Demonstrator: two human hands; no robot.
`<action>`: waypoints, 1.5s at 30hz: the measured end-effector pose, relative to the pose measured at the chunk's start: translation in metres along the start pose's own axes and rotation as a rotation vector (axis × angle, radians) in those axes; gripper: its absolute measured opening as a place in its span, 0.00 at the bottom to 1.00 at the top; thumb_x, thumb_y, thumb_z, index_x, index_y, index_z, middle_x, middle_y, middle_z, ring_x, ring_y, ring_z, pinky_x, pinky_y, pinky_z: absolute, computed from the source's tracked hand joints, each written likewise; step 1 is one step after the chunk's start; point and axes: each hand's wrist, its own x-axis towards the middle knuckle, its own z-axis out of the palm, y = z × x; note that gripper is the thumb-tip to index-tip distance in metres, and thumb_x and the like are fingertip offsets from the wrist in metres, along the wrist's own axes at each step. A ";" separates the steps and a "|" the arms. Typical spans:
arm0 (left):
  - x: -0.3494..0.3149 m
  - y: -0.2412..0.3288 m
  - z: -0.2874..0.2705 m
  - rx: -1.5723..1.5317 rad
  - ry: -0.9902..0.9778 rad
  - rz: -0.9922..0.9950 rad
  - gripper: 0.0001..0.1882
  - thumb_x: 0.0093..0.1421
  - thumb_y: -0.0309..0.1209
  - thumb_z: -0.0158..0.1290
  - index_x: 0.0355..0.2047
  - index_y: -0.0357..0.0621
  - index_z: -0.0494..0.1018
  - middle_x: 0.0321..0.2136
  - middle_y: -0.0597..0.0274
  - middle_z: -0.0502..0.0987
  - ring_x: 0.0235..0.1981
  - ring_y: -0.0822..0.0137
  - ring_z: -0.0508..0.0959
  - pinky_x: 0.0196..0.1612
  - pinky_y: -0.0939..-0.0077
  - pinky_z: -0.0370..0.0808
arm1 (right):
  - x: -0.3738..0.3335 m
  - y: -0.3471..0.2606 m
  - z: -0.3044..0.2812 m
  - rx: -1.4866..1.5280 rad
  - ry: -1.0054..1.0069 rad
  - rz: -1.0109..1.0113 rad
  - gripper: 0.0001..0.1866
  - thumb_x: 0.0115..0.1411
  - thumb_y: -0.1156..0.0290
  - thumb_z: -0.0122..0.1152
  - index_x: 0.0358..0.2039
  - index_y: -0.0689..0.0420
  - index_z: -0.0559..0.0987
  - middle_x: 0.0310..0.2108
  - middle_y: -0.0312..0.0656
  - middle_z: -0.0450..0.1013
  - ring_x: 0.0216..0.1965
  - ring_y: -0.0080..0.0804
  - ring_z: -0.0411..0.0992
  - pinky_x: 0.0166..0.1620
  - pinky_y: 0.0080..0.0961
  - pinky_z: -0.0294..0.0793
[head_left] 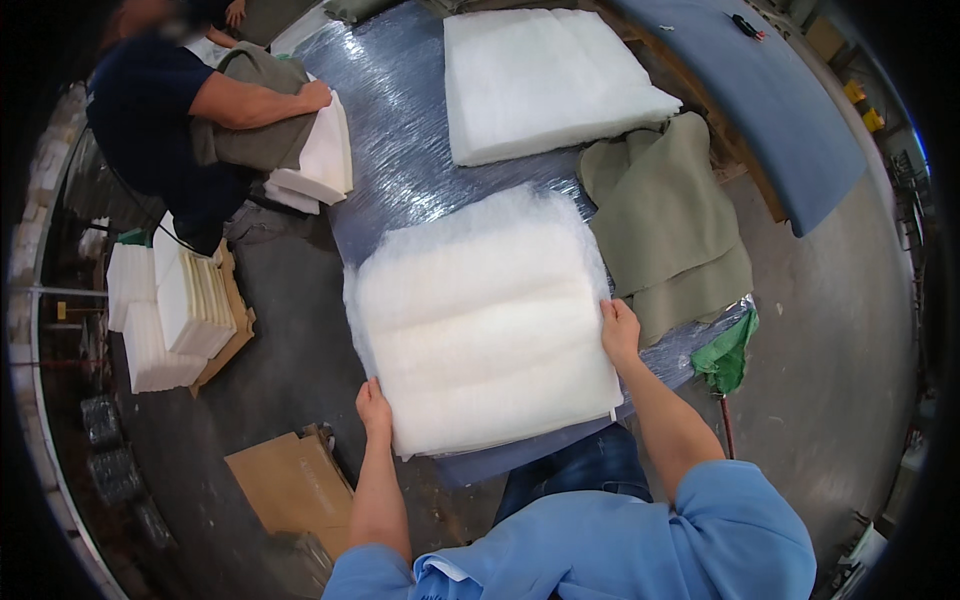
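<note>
A thick white batting-wrapped cushion insert [485,325] lies at the near end of the plastic-wrapped table [385,130], with fluffy wadding sticking out past its far and left edges. My left hand [373,410] grips its left side close to the near corner, fingers tucked out of sight at the edge. Midway along the right side, my right hand [620,330] holds the other edge, thumb on top. Just right of it lies an olive-grey fabric cover [675,235], folded over itself.
Another white batting piece [550,85] lies farther up the table. A co-worker [160,110] at the left handles a grey cover over white foam. White foam blocks [190,300] and flat cardboard [295,485] are on the floor. A blue-grey surface [760,100] stands right, a green cloth [727,355] nearer.
</note>
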 end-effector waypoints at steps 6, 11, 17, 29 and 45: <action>-0.006 0.003 -0.006 -0.173 -0.032 -0.077 0.27 0.77 0.47 0.48 0.48 0.29 0.79 0.42 0.55 0.83 0.41 0.65 0.80 0.49 0.70 0.75 | 0.003 0.004 -0.011 0.055 -0.074 0.084 0.21 0.74 0.54 0.55 0.38 0.62 0.79 0.31 0.49 0.77 0.34 0.41 0.73 0.42 0.39 0.72; -0.052 -0.003 -0.033 -0.263 -0.035 -0.304 0.28 0.76 0.47 0.49 0.51 0.28 0.78 0.45 0.50 0.84 0.44 0.61 0.82 0.51 0.66 0.76 | -0.048 -0.010 -0.042 0.043 -0.233 0.275 0.20 0.76 0.54 0.54 0.40 0.60 0.80 0.32 0.37 0.76 0.35 0.26 0.70 0.42 0.33 0.72; -0.058 -0.022 -0.015 -0.072 0.048 -0.020 0.25 0.75 0.44 0.49 0.49 0.28 0.78 0.42 0.46 0.84 0.43 0.59 0.82 0.49 0.63 0.75 | -0.071 0.019 -0.034 0.057 -0.056 0.105 0.18 0.73 0.57 0.57 0.41 0.61 0.80 0.32 0.51 0.78 0.36 0.40 0.76 0.45 0.36 0.74; -0.050 -0.019 -0.038 -0.162 0.009 -0.196 0.22 0.74 0.43 0.52 0.50 0.33 0.78 0.43 0.48 0.82 0.45 0.58 0.80 0.52 0.64 0.74 | -0.059 0.046 -0.049 0.115 -0.153 0.171 0.25 0.75 0.51 0.51 0.42 0.64 0.81 0.36 0.55 0.81 0.41 0.51 0.79 0.47 0.40 0.75; -0.162 0.066 0.131 0.727 -0.510 1.082 0.38 0.69 0.55 0.52 0.76 0.66 0.59 0.79 0.53 0.49 0.79 0.39 0.44 0.76 0.32 0.39 | -0.019 0.001 -0.018 0.004 -0.009 0.002 0.21 0.73 0.54 0.56 0.33 0.63 0.74 0.30 0.56 0.74 0.32 0.51 0.71 0.41 0.41 0.71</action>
